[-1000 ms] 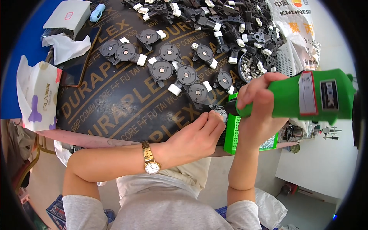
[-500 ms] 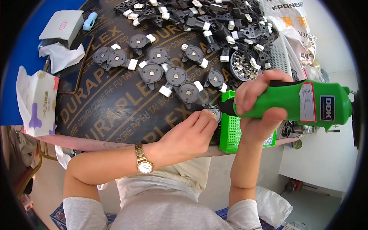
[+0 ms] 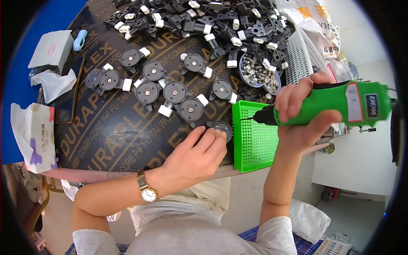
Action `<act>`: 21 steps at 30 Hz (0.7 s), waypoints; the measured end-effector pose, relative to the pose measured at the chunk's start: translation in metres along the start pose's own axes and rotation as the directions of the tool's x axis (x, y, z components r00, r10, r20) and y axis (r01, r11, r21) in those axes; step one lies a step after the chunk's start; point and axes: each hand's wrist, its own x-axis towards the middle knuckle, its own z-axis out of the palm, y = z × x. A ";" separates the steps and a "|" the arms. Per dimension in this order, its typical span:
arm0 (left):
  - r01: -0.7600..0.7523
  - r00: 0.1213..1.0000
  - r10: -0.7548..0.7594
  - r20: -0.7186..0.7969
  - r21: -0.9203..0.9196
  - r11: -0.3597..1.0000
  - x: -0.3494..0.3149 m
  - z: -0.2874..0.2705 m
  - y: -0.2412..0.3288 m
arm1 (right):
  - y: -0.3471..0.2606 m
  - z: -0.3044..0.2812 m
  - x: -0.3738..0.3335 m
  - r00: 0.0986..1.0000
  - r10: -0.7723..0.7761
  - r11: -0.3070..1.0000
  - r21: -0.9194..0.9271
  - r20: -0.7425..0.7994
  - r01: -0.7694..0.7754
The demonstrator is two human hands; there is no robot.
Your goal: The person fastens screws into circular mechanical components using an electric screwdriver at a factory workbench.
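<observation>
My left hand [image 3: 196, 152], with a gold watch on its wrist, has its fingers closed on a round dark grey plastic part [image 3: 225, 130] near the table's front edge. Its fingertips hide much of that part. My right hand [image 3: 299, 106] is wrapped round a green electric screwdriver [image 3: 331, 105], held sideways. The tool's black nose and thin bit point left, over a green perforated tray [image 3: 239, 146]. Left of the tray lie several similar round parts with white ends, among them a grey disc part [image 3: 191, 109].
A heap of black brackets with white ends [image 3: 187, 26] covers the table's far side. Beside it stand a bowl of small metal pieces [image 3: 260, 74] and a white perforated basket [image 3: 301, 55]. At the left are a tissue box [image 3: 44, 144], a phone [image 3: 72, 95] and a white box [image 3: 52, 49].
The screwdriver's tip has drawn away from the held part, to the right and over the green tray. My left hand stays closed on the part. The whole view has shifted a little.
</observation>
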 end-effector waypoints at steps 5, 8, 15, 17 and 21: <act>0.043 0.999 -0.043 0.004 -0.063 0.997 0.003 -0.004 0.000 | 0.000 -0.020 -0.006 0.995 -0.021 0.991 0.130 -0.095 0.033; 0.105 0.993 -0.109 -0.037 -0.081 0.991 0.003 -0.003 -0.003 | -0.001 -0.025 -0.003 0.988 -0.056 0.994 0.080 -0.146 0.068; 0.097 0.993 -0.090 0.081 -0.083 0.992 0.002 -0.005 0.000 | 0.010 -0.037 -0.013 0.988 -0.014 0.980 -0.198 -0.151 -0.016; 0.098 0.989 -0.084 0.119 -0.114 0.989 0.001 -0.005 0.000 | 0.012 -0.035 -0.014 0.990 -0.017 0.974 -0.225 -0.140 -0.015; 0.107 0.986 -0.091 0.137 -0.114 0.988 0.000 -0.006 -0.001 | 0.013 -0.032 -0.014 0.991 0.003 0.965 -0.260 -0.137 -0.039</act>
